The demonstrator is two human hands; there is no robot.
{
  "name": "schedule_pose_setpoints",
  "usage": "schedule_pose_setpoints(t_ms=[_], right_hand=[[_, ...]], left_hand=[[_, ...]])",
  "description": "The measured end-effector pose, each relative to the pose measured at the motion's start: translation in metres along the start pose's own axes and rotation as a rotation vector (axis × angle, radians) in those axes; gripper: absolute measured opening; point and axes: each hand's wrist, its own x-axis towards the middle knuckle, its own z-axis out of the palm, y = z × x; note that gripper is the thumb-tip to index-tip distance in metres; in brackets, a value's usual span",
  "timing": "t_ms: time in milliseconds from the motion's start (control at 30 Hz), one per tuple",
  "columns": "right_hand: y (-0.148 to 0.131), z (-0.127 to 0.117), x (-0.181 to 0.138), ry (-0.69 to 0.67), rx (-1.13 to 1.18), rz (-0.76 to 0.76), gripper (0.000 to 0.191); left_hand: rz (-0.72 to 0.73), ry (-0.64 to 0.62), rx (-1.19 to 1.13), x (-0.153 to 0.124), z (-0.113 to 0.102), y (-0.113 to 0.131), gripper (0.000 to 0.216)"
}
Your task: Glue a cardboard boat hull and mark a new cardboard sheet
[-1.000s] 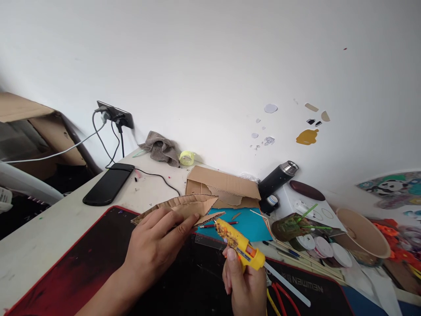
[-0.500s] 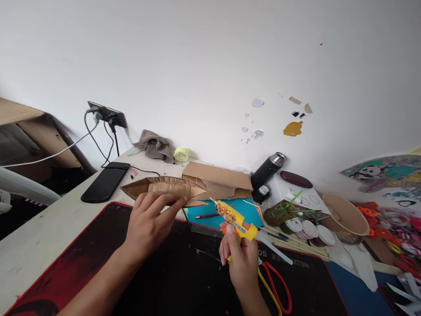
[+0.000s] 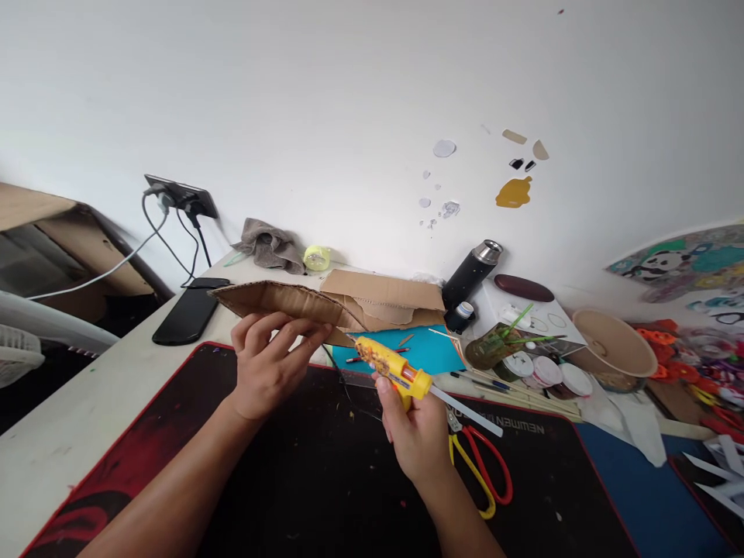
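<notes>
My left hand [image 3: 273,364] grips the near edge of a boat-shaped cardboard piece [image 3: 273,296], its fingers over the side and partly hidden. My right hand [image 3: 410,422] is wrapped round a yellow hot glue gun [image 3: 387,364], with a pale glue stick [image 3: 468,411] jutting from its rear. The gun's nozzle is at the right-hand tip of the cardboard piece; whether they touch I cannot tell. Beneath both hands lies a black mat [image 3: 314,480] with a red edge. Scissors [image 3: 480,465] with red and yellow handles rest on it beside my right wrist.
Behind the hands are a folded cardboard piece [image 3: 384,293], a blue sheet [image 3: 435,350] and a black thermos [image 3: 472,273]. Paint jars [image 3: 546,370] and a beige bowl [image 3: 616,341] stand right. At left lie a black phone-like slab [image 3: 189,314] and a grey cloth [image 3: 268,246].
The glue gun has moved left, bringing its nozzle to the cardboard tip. The cardboard piece is raised and tilted more in my left hand. The camera view has shifted slightly.
</notes>
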Motion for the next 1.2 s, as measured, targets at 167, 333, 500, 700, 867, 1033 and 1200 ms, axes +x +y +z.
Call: schedule_pose_setpoints(t_ms=[167,333,500,700,867,1033,1200], right_hand=[[-0.004,0.001,0.003,-0.037,-0.165,-0.125,0.032],[-0.001,0.004,0.003,-0.025,-0.199,-0.111,0.034],[0.0,0.005,0.002,-0.026,-0.221,-0.114,0.033],[0.001,0.005,0.002,-0.019,-0.291,-0.145,0.034],[0.0,0.005,0.002,-0.015,-0.331,-0.164,0.036],[0.001,0.005,0.002,-0.005,-0.357,-0.157,0.036],[0.002,0.005,0.002,-0.014,-0.379,-0.158,0.037]], left_hand=[[-0.001,-0.019,0.03,-0.004,0.0,0.003,0.042],[0.002,-0.027,0.017,-0.006,0.0,0.004,0.044],[-0.008,-0.038,0.01,-0.003,-0.001,0.007,0.043],[0.032,-0.016,0.0,0.005,-0.003,0.013,0.031],[0.024,-0.032,-0.006,0.003,-0.003,0.013,0.033],[0.004,0.005,-0.035,-0.001,0.001,0.012,0.038],[0.012,0.022,-0.04,0.002,0.003,0.013,0.032]])
